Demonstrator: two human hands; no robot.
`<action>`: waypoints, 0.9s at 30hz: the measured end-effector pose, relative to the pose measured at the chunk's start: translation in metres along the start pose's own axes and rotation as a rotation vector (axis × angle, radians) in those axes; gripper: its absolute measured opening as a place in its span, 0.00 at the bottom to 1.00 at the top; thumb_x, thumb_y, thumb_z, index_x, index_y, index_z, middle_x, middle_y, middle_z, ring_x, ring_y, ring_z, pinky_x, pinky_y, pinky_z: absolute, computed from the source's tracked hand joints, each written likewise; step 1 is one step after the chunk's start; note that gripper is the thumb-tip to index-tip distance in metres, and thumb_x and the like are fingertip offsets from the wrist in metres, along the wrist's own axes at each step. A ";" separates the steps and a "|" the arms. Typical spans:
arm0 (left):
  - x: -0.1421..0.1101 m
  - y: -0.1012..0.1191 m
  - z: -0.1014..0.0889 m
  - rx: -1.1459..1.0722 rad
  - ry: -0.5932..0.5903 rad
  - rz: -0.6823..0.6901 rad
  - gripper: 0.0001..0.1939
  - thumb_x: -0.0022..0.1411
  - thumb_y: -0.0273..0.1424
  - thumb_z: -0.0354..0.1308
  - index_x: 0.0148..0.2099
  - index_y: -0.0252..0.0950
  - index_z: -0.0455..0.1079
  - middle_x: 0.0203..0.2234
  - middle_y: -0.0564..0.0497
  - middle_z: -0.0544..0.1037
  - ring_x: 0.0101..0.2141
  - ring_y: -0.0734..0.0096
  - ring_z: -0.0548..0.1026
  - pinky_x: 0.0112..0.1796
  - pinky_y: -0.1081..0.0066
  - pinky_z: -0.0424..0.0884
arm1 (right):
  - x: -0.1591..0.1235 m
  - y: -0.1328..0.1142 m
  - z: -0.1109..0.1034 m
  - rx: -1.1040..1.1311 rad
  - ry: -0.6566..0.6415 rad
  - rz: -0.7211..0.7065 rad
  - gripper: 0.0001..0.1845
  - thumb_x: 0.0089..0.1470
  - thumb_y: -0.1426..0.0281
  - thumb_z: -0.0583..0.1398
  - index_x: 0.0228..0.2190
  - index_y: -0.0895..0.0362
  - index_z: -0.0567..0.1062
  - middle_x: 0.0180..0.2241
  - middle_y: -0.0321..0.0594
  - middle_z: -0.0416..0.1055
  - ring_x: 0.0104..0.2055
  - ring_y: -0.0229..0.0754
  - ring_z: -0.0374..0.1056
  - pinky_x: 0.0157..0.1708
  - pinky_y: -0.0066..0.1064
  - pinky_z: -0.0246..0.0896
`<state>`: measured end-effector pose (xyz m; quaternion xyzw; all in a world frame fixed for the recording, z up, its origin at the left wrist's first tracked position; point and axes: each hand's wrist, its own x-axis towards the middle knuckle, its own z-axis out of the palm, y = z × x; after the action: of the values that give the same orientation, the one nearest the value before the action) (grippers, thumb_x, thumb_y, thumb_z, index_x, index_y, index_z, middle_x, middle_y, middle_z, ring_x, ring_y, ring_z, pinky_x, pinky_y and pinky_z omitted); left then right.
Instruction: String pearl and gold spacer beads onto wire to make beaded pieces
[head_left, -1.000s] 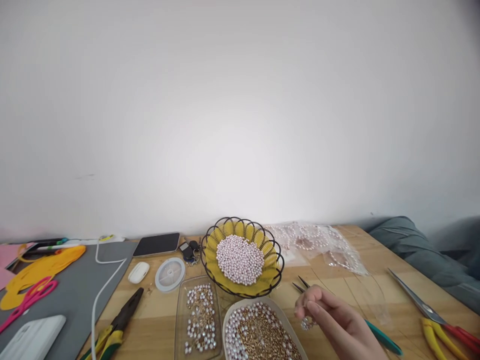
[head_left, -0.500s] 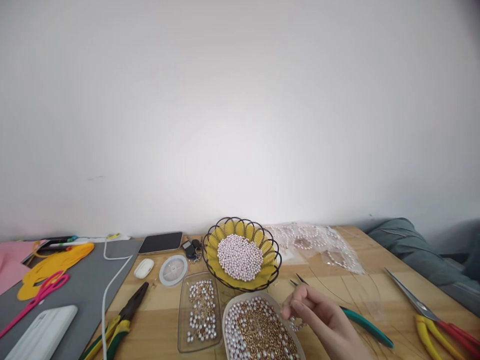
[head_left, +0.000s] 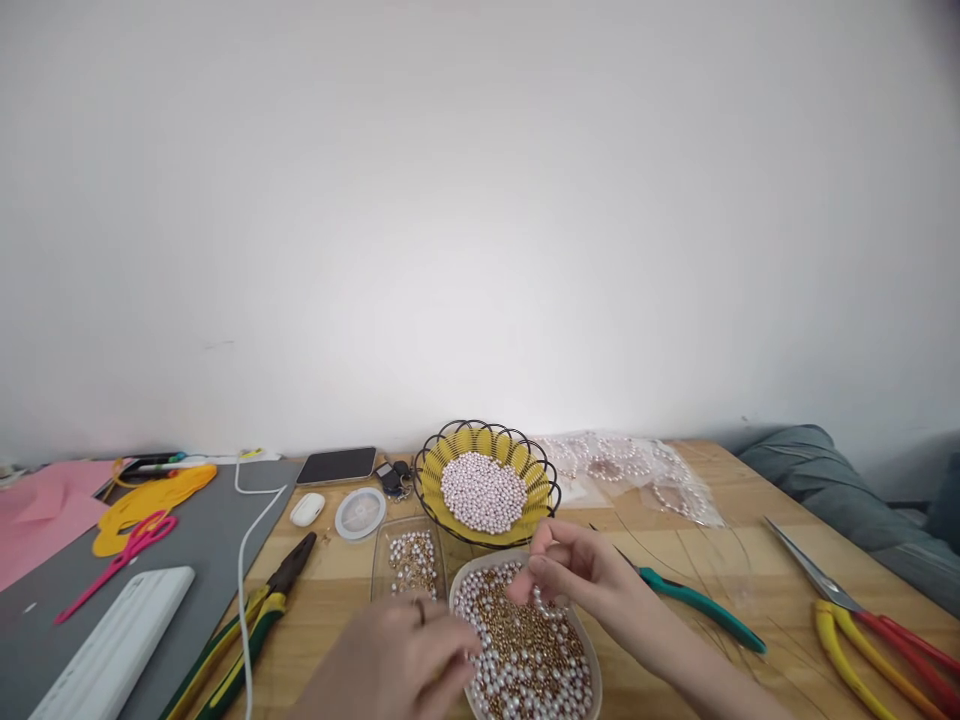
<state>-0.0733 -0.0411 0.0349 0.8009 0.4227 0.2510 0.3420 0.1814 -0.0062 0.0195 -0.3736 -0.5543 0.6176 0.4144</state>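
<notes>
Apparently selecting from loose gold and pearl-white beads (head_left: pixel 525 640) in the off-white plastic tub (head_left: pixel 597 668) at bottom centre, with a shiny whitish beaded strand (head_left: pixel 551 604) pinched in right hand (head_left: pixel 570 568), with grip of blurred left hand (head_left: pixel 397 655) impossible to tell, and needing precise alignment next.

**Wooden table set against a pale wall**

The upper part of the view is filled by a plain, grey-white wall (head_left: pixel 480 200). Its middle is lit most brightly, and the glow is softened into grey toward the sides; the upper right corner is darkened. The surface is marked at the left by a faint, thin scuff (head_left: pixel 220 345). Along the wall, the far edge of a wooden table (head_left: pixel 337 565) is placed. The pale top is streaked with light brown grain, its left part is covered by a grey mat (head_left: pixel 210 540), and its right edge is seen slanting toward the lower right.
</notes>
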 end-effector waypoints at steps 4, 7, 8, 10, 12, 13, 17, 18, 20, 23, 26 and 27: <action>0.056 0.012 0.006 0.194 0.051 0.019 0.08 0.64 0.27 0.60 0.35 0.41 0.80 0.24 0.51 0.79 0.27 0.64 0.72 0.28 0.69 0.59 | 0.007 0.008 0.001 0.163 0.017 0.025 0.18 0.57 0.54 0.67 0.29 0.55 0.71 0.31 0.42 0.82 0.33 0.42 0.74 0.36 0.32 0.64; 0.069 0.015 0.013 0.234 0.036 -0.044 0.09 0.66 0.32 0.59 0.34 0.40 0.79 0.22 0.52 0.78 0.26 0.66 0.70 0.27 0.70 0.56 | 0.007 0.013 -0.001 0.243 0.046 0.033 0.16 0.54 0.57 0.70 0.29 0.55 0.74 0.35 0.42 0.81 0.37 0.43 0.74 0.40 0.33 0.66; 0.069 0.014 0.014 0.219 0.018 -0.061 0.10 0.67 0.33 0.58 0.34 0.39 0.78 0.23 0.52 0.78 0.26 0.66 0.70 0.28 0.70 0.56 | 0.007 0.014 -0.001 0.256 0.050 0.037 0.16 0.54 0.57 0.70 0.29 0.55 0.75 0.36 0.42 0.80 0.38 0.43 0.74 0.42 0.34 0.67; 0.066 0.012 0.019 0.133 -0.017 -0.082 0.10 0.66 0.33 0.58 0.35 0.38 0.78 0.24 0.52 0.79 0.26 0.67 0.70 0.28 0.71 0.57 | 0.007 0.016 -0.001 0.258 0.058 0.032 0.16 0.53 0.57 0.71 0.29 0.55 0.76 0.37 0.41 0.79 0.38 0.43 0.73 0.41 0.34 0.66; 0.063 0.009 0.027 -0.015 -0.036 -0.101 0.09 0.65 0.34 0.59 0.37 0.37 0.79 0.24 0.51 0.78 0.25 0.69 0.69 0.28 0.72 0.58 | 0.008 0.019 0.002 0.244 0.067 -0.006 0.16 0.53 0.57 0.70 0.29 0.56 0.77 0.37 0.41 0.78 0.37 0.43 0.72 0.39 0.33 0.66; 0.062 0.007 0.031 -0.105 -0.040 -0.115 0.09 0.64 0.35 0.61 0.39 0.35 0.79 0.25 0.51 0.78 0.24 0.70 0.69 0.27 0.72 0.59 | 0.008 0.022 0.004 0.241 0.071 -0.036 0.16 0.54 0.56 0.70 0.29 0.56 0.77 0.37 0.41 0.77 0.37 0.43 0.71 0.38 0.33 0.65; 0.061 -0.001 0.052 -0.409 0.034 -0.155 0.12 0.64 0.37 0.59 0.36 0.33 0.76 0.20 0.55 0.70 0.23 0.73 0.64 0.26 0.73 0.57 | 0.007 0.031 0.011 0.241 0.097 -0.132 0.16 0.55 0.56 0.69 0.28 0.55 0.76 0.35 0.40 0.75 0.37 0.44 0.70 0.40 0.34 0.66; 0.061 -0.003 0.056 -0.477 0.051 -0.169 0.12 0.63 0.38 0.59 0.35 0.33 0.75 0.20 0.56 0.68 0.23 0.73 0.61 0.26 0.73 0.56 | 0.006 0.032 0.012 0.232 0.104 -0.144 0.16 0.54 0.56 0.69 0.28 0.55 0.76 0.35 0.40 0.75 0.38 0.45 0.70 0.40 0.35 0.66; 0.061 -0.004 0.061 -0.569 0.072 -0.181 0.14 0.61 0.41 0.61 0.34 0.33 0.73 0.20 0.57 0.65 0.23 0.74 0.59 0.26 0.73 0.55 | 0.004 0.034 0.012 0.207 0.114 -0.160 0.16 0.54 0.56 0.69 0.28 0.55 0.76 0.35 0.41 0.75 0.38 0.46 0.71 0.42 0.36 0.66; 0.061 -0.003 0.063 -0.632 0.084 -0.186 0.16 0.59 0.43 0.63 0.32 0.35 0.70 0.20 0.58 0.62 0.23 0.74 0.58 0.26 0.74 0.54 | 0.002 0.034 0.011 0.149 0.133 -0.177 0.16 0.54 0.56 0.69 0.27 0.55 0.77 0.35 0.42 0.75 0.39 0.47 0.71 0.42 0.37 0.67; 0.061 0.000 0.064 -0.656 0.106 -0.185 0.19 0.58 0.46 0.65 0.29 0.36 0.67 0.20 0.58 0.61 0.24 0.74 0.58 0.26 0.73 0.54 | 0.001 0.033 0.010 0.078 0.139 -0.184 0.16 0.53 0.56 0.69 0.26 0.55 0.77 0.35 0.43 0.75 0.39 0.48 0.71 0.43 0.39 0.68; 0.061 0.000 0.064 -0.658 0.110 -0.185 0.19 0.58 0.46 0.65 0.29 0.36 0.66 0.20 0.58 0.61 0.24 0.73 0.58 0.27 0.73 0.54 | 0.001 0.033 0.010 0.062 0.134 -0.189 0.16 0.53 0.56 0.69 0.26 0.55 0.77 0.35 0.43 0.75 0.40 0.48 0.71 0.43 0.39 0.68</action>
<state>0.0025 -0.0107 0.0011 0.5910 0.4079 0.3847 0.5799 0.1692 -0.0107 -0.0119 -0.3471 -0.5387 0.5661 0.5185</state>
